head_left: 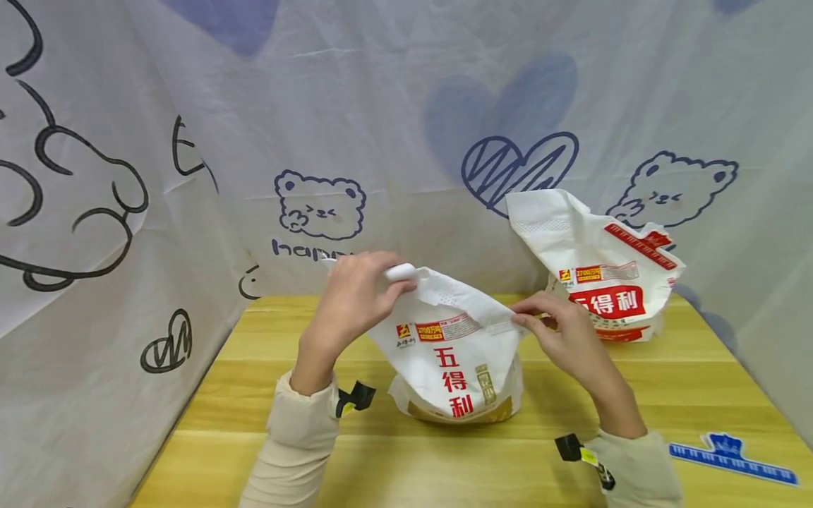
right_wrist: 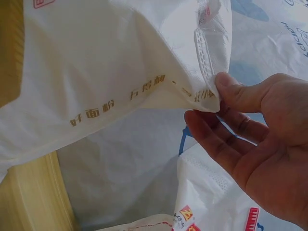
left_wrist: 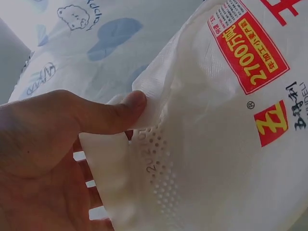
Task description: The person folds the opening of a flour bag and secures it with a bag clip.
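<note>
A white flour bag (head_left: 406,360) with red lettering stands upright on the table in front of me. My left hand (head_left: 362,293) grips its top edge at the left; in the left wrist view the thumb presses on the perforated rim of the bag (left_wrist: 211,144), where the edge is bent over. At the right top corner, my right hand (head_left: 568,339) pinches the bag between thumb and fingers. The right wrist view shows that hand (right_wrist: 269,139) at the corner of the bag (right_wrist: 96,62), beside a stitched seam.
Behind to the right stands a second flour bag (head_left: 552,226), with a red clip (head_left: 641,247) across its upper part. A blue clip (head_left: 730,458) lies on the wooden table (head_left: 209,437) at the right front. A printed white curtain (head_left: 394,127) hangs behind the table.
</note>
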A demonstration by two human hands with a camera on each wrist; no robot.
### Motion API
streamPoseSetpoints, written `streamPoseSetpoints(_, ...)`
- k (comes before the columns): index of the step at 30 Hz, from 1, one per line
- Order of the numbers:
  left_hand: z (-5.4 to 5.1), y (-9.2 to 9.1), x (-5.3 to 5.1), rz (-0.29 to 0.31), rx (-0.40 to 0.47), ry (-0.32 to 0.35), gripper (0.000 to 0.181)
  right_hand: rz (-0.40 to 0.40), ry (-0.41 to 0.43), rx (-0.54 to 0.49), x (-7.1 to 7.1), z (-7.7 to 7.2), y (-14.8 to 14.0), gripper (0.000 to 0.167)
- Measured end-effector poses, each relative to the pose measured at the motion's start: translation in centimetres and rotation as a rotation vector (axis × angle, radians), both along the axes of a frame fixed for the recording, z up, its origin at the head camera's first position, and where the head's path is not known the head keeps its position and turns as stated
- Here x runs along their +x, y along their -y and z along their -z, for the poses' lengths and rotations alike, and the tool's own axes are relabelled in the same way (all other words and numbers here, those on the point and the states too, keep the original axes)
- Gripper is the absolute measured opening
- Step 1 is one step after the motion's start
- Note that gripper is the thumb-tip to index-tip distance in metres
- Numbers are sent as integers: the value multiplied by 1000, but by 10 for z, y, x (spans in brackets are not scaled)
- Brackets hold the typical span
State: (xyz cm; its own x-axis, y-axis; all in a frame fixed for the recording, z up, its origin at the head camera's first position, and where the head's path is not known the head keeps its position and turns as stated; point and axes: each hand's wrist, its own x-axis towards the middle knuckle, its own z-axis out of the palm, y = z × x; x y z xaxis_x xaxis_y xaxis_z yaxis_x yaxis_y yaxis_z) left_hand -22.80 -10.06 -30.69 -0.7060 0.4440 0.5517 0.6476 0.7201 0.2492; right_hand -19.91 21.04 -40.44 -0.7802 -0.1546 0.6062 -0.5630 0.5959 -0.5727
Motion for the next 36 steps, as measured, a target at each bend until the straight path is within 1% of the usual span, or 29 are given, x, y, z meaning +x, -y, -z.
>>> streamPoseSetpoints(2, 2, 1, -1, 4, 21, 3, 12, 3, 5, -2, 0, 1, 0, 15)
streamPoseSetpoints(5, 5, 1, -1, 30, 57, -17, 9, 7, 4, -5, 0, 1, 0, 16)
streamPoseSetpoints(8, 10, -1, -1, 43, 104, -71, 10, 14, 9, 7, 0, 1, 0, 16)
streamPoseSetpoints(12, 17, -5, -1, 57, 171, -171, 12, 22, 24, 17, -1, 0, 0, 16)
streamPoseSetpoints(16, 25, -10, 0, 82, 252, -264, 11, 11, 37, 19, 0, 1, 0, 17)
streamPoseSetpoints(20, 32, -11, 0, 108, 319, -317, 13, -2, 20, 26, -1, 2, 0, 16)
streamPoseSetpoints(22, 35, -9, -1, 108, 327, -319, 14, -1, 7, 29, -2, 2, 1, 16)
streamPoseSetpoints(23, 35, -8, -1, 97, 321, -317, 13, 3, 2, 29, -2, 2, 1, 16)
streamPoseSetpoints(27, 37, 0, -2, 6, 285, -322, 15, 10, -6, 20, 0, 0, 0, 15)
streamPoseSetpoints(29, 37, 2, -2, -19, 277, -332, 16, 15, -7, 18, 1, -1, 0, 16)
streamPoseSetpoints(30, 37, 2, -2, -18, 281, -336, 15, 17, -7, 17, 1, -1, 0, 16)
streamPoseSetpoints(32, 37, 1, -2, 6, 291, -344, 14, 21, 1, 19, 1, 0, 0, 16)
streamPoseSetpoints(36, 39, -4, -3, 33, 323, -395, 13, 30, 25, 32, 2, -1, -2, 16)
